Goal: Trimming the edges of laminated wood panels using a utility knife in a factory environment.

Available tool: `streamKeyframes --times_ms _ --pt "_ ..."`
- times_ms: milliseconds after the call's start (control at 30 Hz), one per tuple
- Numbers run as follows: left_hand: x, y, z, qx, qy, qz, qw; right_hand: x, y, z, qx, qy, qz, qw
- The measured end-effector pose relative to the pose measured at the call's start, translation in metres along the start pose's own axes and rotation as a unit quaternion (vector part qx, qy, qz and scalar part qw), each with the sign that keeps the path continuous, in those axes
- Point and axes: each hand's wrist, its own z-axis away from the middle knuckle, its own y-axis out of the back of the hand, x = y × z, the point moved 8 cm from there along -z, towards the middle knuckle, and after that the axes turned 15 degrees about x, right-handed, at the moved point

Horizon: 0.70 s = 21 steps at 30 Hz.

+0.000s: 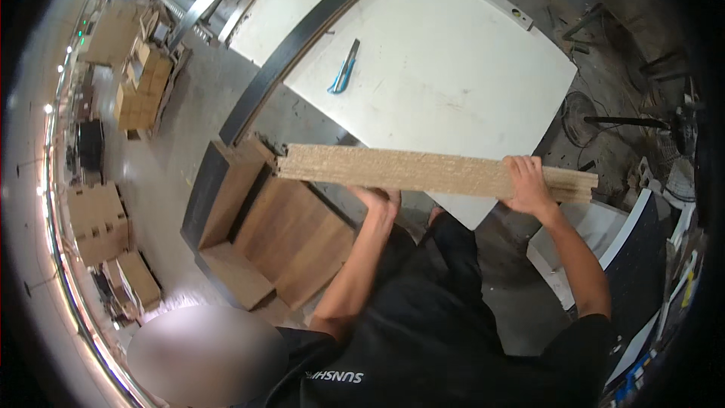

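A long tan board (400, 170) with a rough face and stepped, grooved ends lies crosswise in front of me, over the near edge of the white table. My right hand (526, 183) is closed round it near its right end, fingers over the top edge. From below, my left hand (377, 200) grips its lower edge left of the middle; the board hides most of those fingers. On the white tabletop (445, 83) rests a utility knife (345, 68) with a blue handle, apart from both hands.
A long dark strip (302, 34) crosses the table's left side. Left of me stands an open box-like wooden piece (291, 234) with brown panels. Cardboard boxes (143, 87) stand farther left. A fan (581, 117) is at the right, above a dark panel with a white edge (630, 264).
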Motion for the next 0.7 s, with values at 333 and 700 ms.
streamKeyframes --times_ms 333,700 --pt "0.095 0.111 0.059 0.222 -0.114 -0.527 0.813 0.104 -0.019 0.029 -0.023 -0.018 0.027 0.999" --pt "0.153 -0.052 -0.008 -0.033 -0.282 -0.594 0.753 0.091 -0.022 0.027 0.013 -0.069 0.059 0.996"
